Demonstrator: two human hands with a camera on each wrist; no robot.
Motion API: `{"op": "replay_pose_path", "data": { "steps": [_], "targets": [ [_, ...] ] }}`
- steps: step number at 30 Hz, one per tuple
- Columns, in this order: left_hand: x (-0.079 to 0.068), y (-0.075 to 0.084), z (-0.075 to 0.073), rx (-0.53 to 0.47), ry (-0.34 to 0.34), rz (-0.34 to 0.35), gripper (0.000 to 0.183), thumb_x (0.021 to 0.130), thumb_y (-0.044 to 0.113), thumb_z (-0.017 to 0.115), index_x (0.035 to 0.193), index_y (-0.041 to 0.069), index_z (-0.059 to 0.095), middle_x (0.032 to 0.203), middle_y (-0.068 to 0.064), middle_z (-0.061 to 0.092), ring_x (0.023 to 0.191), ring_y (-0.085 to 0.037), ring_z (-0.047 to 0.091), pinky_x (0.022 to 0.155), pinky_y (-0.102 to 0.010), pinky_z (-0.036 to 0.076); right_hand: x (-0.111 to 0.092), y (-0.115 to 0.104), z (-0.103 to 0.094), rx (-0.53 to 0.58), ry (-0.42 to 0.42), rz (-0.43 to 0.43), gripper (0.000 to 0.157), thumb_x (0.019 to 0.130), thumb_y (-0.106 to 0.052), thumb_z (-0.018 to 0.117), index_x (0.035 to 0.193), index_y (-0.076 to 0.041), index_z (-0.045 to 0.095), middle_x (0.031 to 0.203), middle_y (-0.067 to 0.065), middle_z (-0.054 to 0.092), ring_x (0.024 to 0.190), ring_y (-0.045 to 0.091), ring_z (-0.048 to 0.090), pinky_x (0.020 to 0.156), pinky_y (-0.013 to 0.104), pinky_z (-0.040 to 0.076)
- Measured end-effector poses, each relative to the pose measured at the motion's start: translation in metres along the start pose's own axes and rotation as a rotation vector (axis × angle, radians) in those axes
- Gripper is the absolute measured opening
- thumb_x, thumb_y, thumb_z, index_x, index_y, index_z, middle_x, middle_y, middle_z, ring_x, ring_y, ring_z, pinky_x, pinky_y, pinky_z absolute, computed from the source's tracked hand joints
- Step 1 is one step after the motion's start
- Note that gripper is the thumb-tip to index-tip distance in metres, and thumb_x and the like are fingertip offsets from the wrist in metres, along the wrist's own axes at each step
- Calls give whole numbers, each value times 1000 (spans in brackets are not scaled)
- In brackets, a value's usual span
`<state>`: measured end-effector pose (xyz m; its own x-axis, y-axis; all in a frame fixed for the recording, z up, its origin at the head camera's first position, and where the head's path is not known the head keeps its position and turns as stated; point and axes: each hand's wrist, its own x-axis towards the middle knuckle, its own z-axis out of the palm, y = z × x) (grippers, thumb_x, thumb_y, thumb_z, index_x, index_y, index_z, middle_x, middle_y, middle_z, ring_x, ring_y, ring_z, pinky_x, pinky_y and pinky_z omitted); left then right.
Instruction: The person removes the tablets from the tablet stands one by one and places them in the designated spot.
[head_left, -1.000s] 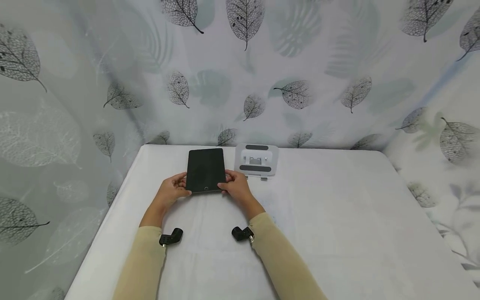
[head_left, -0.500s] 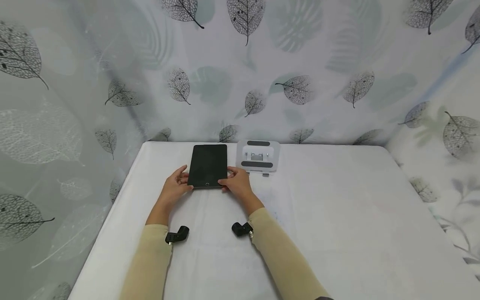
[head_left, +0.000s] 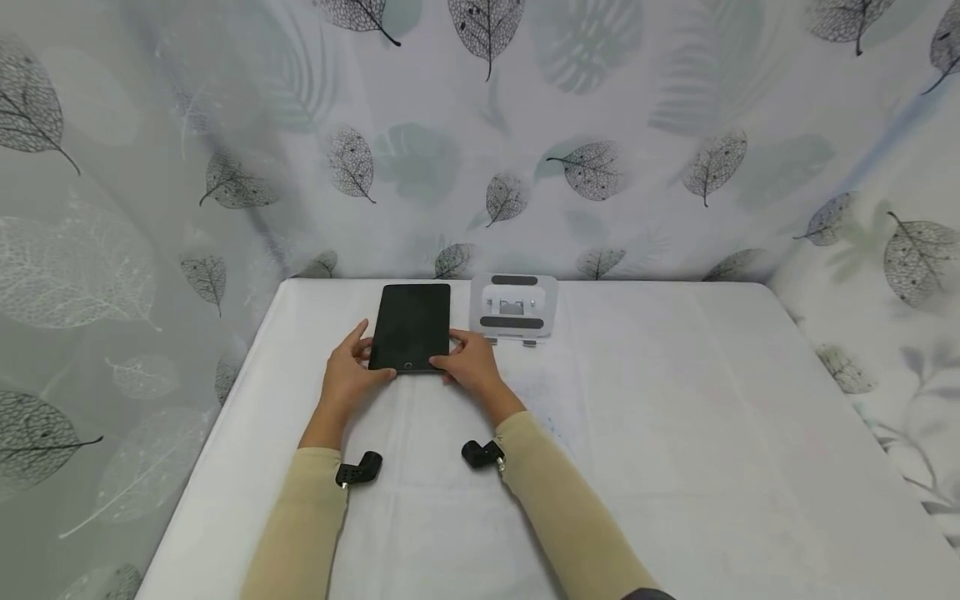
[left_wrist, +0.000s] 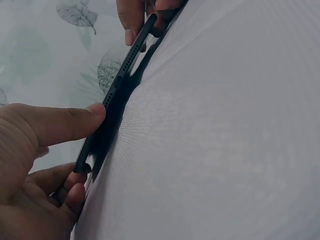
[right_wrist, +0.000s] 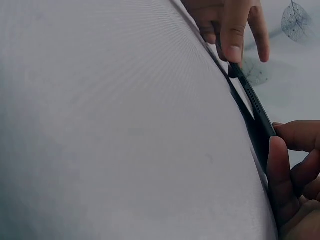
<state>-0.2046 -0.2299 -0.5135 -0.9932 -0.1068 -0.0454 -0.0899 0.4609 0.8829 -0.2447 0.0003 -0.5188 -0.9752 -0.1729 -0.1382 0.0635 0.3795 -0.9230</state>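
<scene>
A black tablet [head_left: 411, 325] with a round home button is held between both hands, screen up, over the white table. My left hand [head_left: 348, 375] grips its near left corner, thumb against the near edge and fingers at the left side, one finger raised. At the near right corner my right hand [head_left: 474, 364] pinches the tablet, thumb on the front and other fingers at the side and beneath. In the left wrist view, the edge of the tablet [left_wrist: 122, 75] shows speaker holes and a dark shadow below. The right wrist view shows the tablet [right_wrist: 252, 97] slightly lifted from the cloth.
Just right of the tablet lies a white and grey folding stand [head_left: 513, 307] with dark pads and two small lips. A leaf-patterned curtain [head_left: 510, 150] rises behind the table [head_left: 675, 433] and along both sides. Black wrist cameras [head_left: 360, 468] sit on the sleeves.
The tablet has turned slightly clockwise. My left thumb has slid inward along its near edge and a left finger has straightened. The right hand keeps its grip; the stand has stayed put.
</scene>
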Motion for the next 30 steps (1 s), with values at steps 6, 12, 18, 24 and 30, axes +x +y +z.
{"op": "replay_pose_path", "data": {
  "steps": [6,12,18,24,30],
  "targets": [
    [-1,-4,0,87,-15,4,108,79,16,89,164,17,23,154,-15,52,135,-34,51,117,-51,39,-4,-3,-3,-55,-8,33,74,86,-21,82,151,-7,49,80,2,62,49,11,64,67,25,51],
    [-4,-8,3,79,11,10,112,76,20,91,164,19,22,149,-14,57,140,-35,51,122,-52,33,-8,-2,0,-172,52,7,68,86,-23,80,147,-6,55,72,1,63,49,9,60,63,25,48],
    [-6,-7,5,101,32,28,111,75,18,92,164,19,25,147,-13,59,138,-34,53,121,-52,35,-10,-3,2,-260,101,-17,63,86,-21,80,143,-3,59,67,-1,61,54,11,57,63,26,47],
    [-5,-5,6,110,39,30,102,75,17,91,160,15,34,149,-14,58,135,-35,54,116,-52,41,-12,-2,3,-203,115,-30,58,88,-21,77,141,-4,60,75,2,62,54,11,58,67,29,50],
    [-6,-3,6,109,35,22,87,80,17,87,155,15,43,149,-13,57,134,-33,52,115,-51,41,-14,6,4,-95,139,-66,49,93,-20,72,139,-8,62,78,2,61,50,11,63,73,31,56]
  ]
}}
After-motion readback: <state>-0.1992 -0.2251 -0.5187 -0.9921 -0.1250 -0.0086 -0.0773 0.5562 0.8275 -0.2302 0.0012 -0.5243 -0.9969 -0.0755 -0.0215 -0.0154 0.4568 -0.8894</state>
